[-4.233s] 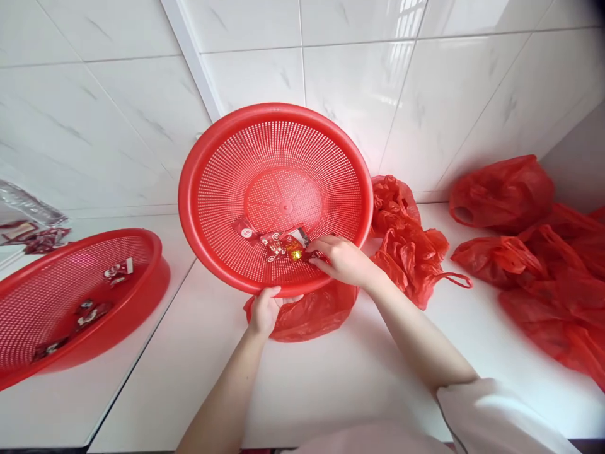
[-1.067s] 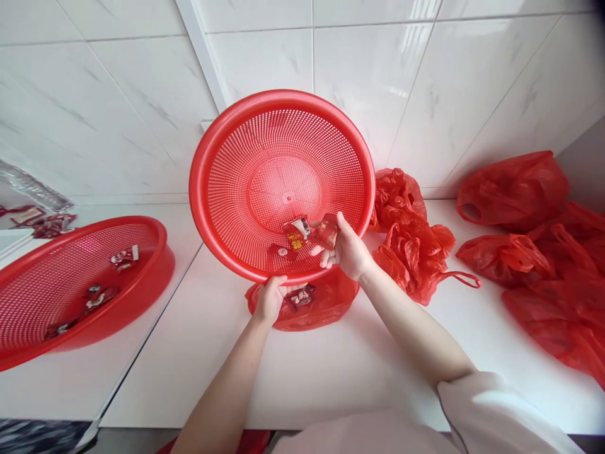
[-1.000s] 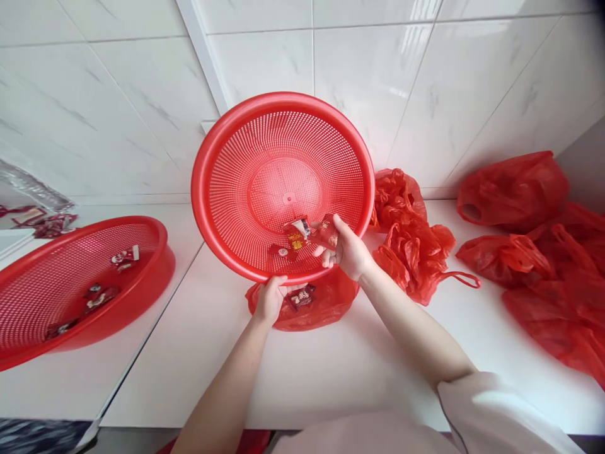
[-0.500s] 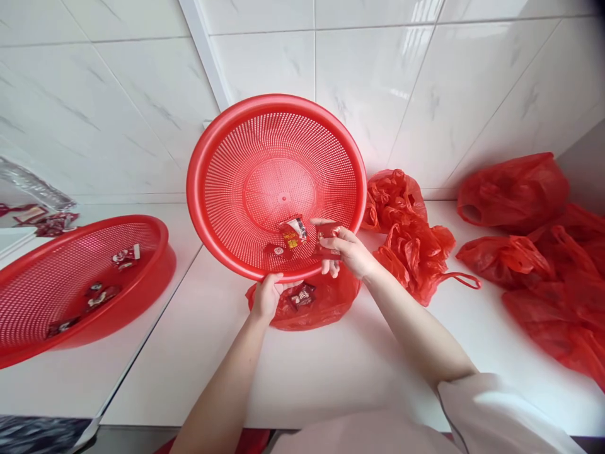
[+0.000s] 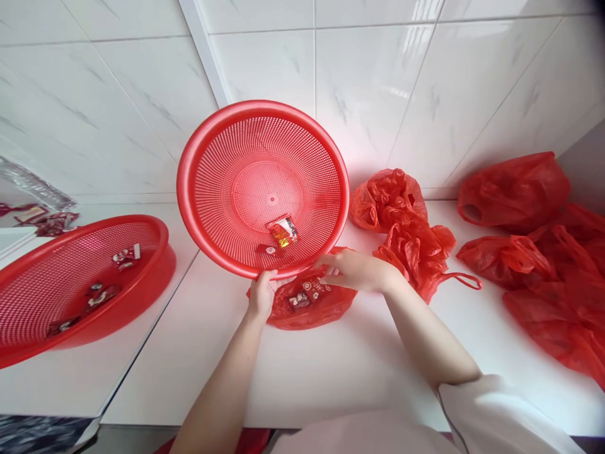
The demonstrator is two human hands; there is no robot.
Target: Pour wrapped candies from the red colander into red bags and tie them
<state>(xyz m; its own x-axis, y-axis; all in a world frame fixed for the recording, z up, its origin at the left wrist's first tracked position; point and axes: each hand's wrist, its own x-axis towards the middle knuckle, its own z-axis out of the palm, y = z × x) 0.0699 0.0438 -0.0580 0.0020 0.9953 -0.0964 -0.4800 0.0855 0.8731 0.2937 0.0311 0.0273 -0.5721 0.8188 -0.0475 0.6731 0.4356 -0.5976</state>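
A red mesh plastic basket [image 5: 185,195] tilts toward me, its near rim held by my left hand [image 5: 263,296]. Low inside it lie a red, white and gold snack packet [image 5: 284,232] and a dark red packet [image 5: 268,250]. Below the rim, an opened red plastic bag [image 5: 309,320] rests on the counter. Inside the bag are a brown-red packet [image 5: 299,300] and a red packet with pale flower prints [image 5: 316,289]. My right hand [image 5: 362,270] hovers over the bag's right side, fingers stretched out, with nothing visible in them.
A second red basket [image 5: 161,252] with several packets stands at the left. Bunched red plastic bags [image 5: 416,246] sit right of the tilted basket, and more red bags [image 5: 515,189] lie at far right. A tiled wall [image 5: 368,82] closes off the back.
My right hand has moved down out of the basket and let go of the red packet, which now lies in the bag. The tilted basket has shifted slightly left.
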